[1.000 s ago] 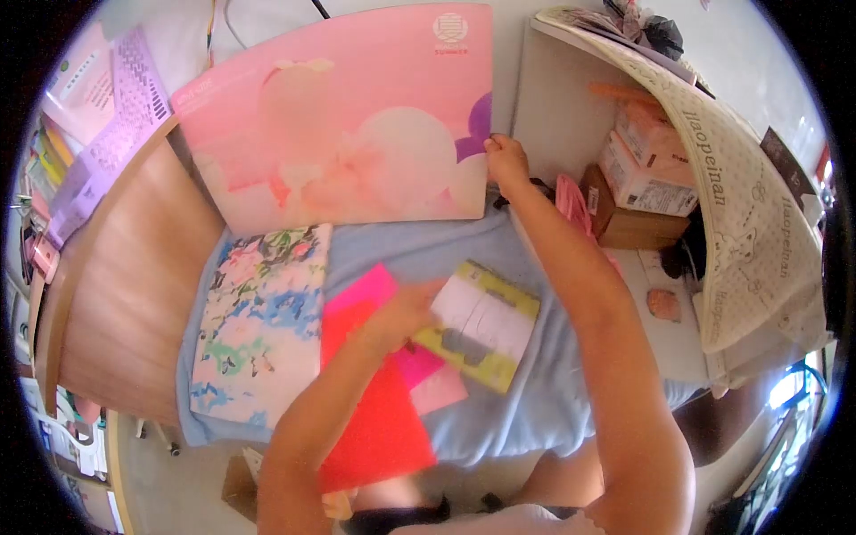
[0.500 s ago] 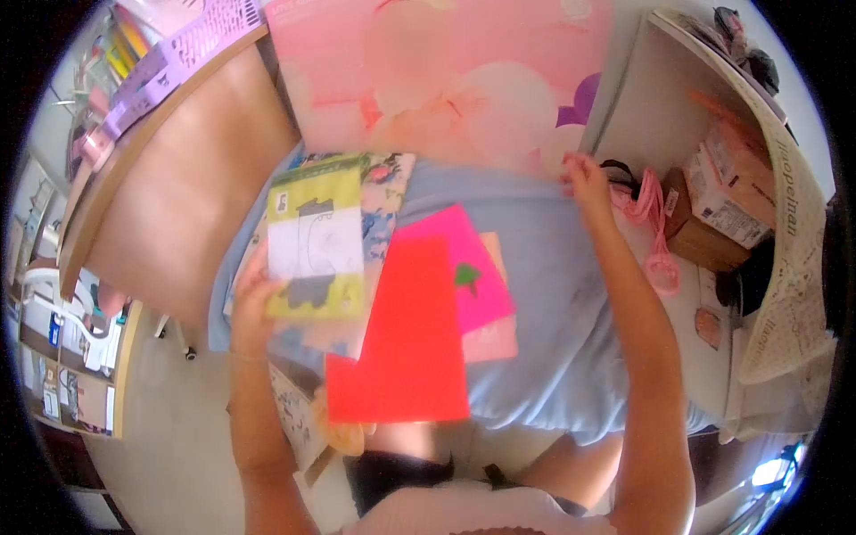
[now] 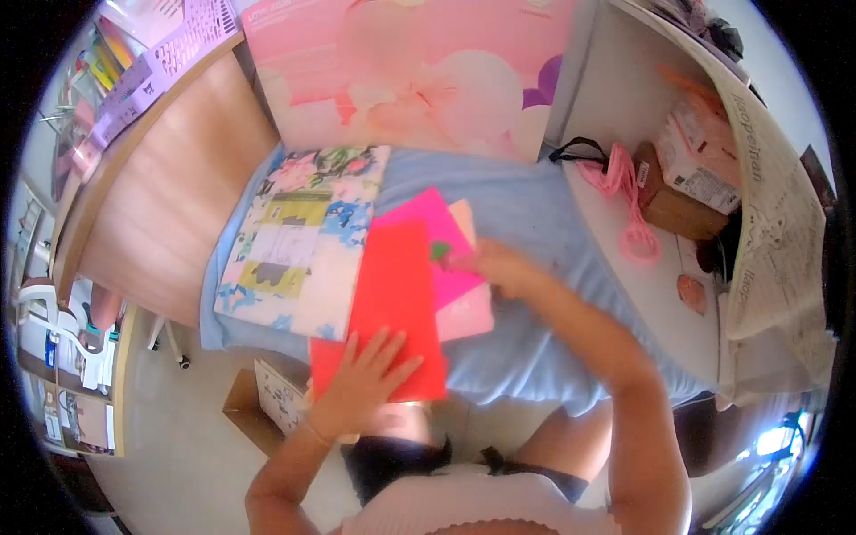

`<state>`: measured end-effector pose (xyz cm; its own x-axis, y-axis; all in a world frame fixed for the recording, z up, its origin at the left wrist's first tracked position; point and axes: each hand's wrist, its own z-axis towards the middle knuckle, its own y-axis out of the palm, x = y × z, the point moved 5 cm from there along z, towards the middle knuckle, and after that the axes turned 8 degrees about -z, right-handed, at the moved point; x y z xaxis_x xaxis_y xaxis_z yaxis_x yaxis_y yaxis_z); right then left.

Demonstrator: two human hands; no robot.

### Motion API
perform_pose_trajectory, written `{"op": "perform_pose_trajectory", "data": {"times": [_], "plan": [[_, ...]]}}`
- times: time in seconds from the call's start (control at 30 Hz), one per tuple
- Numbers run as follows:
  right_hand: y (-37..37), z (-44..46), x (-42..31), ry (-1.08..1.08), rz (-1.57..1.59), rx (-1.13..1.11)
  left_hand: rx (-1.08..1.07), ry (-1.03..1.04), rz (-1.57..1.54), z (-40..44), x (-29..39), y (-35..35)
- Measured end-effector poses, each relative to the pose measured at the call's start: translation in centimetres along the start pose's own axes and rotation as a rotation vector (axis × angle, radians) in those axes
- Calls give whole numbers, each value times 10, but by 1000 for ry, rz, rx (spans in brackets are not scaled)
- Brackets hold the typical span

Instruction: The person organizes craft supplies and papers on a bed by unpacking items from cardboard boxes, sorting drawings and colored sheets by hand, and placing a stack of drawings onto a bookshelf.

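Observation:
My left hand (image 3: 364, 382) lies with fingers spread on the lower part of a red paper sheet (image 3: 397, 285). My right hand (image 3: 495, 267) reaches over a bright pink sheet (image 3: 419, 211), its fingertips together at the trunk end of a small green paper tree (image 3: 439, 251). The trunk itself is hidden by the fingers, which are slightly blurred. Under the pink sheet a pale pink paper (image 3: 468, 319) sticks out. To the left, a yellow-green packet (image 3: 283, 241) with a white middle and grey drawing rests on a floral sheet (image 3: 334, 303).
Blue cloth (image 3: 526, 205) covers the work surface. A pink printed board (image 3: 401, 80) stands at the back. On the right are a pink cord (image 3: 633, 209) and cardboard boxes (image 3: 678, 201). A purple basket (image 3: 192, 45) sits on the wooden cabinet (image 3: 178, 178); an open carton (image 3: 245, 406) stands below left.
My left hand has let go of the yellow-green packet, now flat on the floral sheet, and moved onto the red paper. My right hand came from the far right to the green tree.

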<state>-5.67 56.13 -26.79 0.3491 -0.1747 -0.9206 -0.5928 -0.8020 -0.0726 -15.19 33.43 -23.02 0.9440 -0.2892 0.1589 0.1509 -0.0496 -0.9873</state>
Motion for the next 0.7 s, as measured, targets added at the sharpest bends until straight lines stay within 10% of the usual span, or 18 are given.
{"op": "perform_pose_trajectory", "data": {"times": [0.33,0.57,0.7], "plan": [[-71,-64,-13,-266,195,55,604,-587,-858,-32,-48,-35],[-118,-140,41,-136,322,21,652,235,-418,43,16,-44],[-143,-137,68,-158,-102,222,492,538,-241,61,48,-44]]}}
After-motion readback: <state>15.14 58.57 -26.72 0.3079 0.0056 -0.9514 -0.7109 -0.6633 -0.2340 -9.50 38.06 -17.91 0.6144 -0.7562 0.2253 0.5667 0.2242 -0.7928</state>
